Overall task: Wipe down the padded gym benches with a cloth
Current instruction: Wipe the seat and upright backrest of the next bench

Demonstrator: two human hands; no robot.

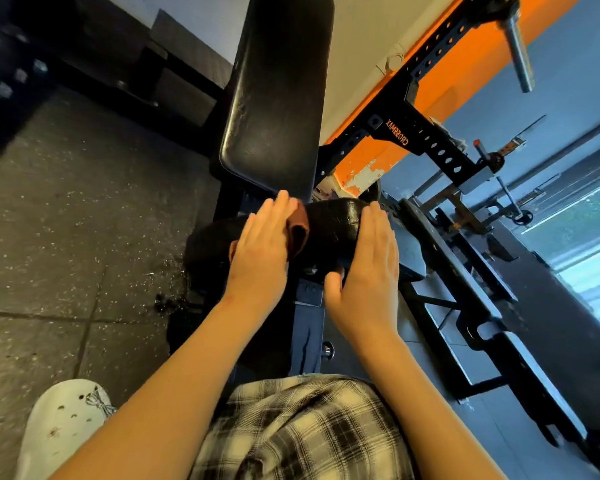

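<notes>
A black padded bench stands in front of me: a long raised back pad and, nearer, a small seat pad. My left hand lies flat with straight fingers on a brown cloth, pressing it onto the left part of the seat pad. My right hand rests with straight fingers against the right edge of the seat pad, thumb below the pad. Most of the cloth is hidden under my left hand.
A black perforated rack frame with a steel bar peg stands right of the bench, before an orange wall stripe. Speckled rubber floor tiles spread to the left. My white shoe and checked shorts fill the bottom.
</notes>
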